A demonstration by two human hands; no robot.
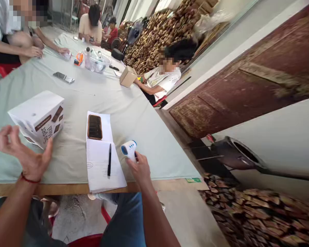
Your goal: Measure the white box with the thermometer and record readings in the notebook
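And the right hand point(139, 168) has the infrared thermometer point(129, 150) pinched, near right beside the papers point(98, 168); a loose grip could drop it. Left hand point(32, 159), fingers spread by the white "Super Meal" box point(36, 109), near left, contact unclear: one careless nudge could topple it!

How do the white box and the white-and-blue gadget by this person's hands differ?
The white box is larger than the gadget. The box carries brown printing; the gadget has blue trim. The gadget is in the right hand; the box is by the open left hand. Both are mostly white.
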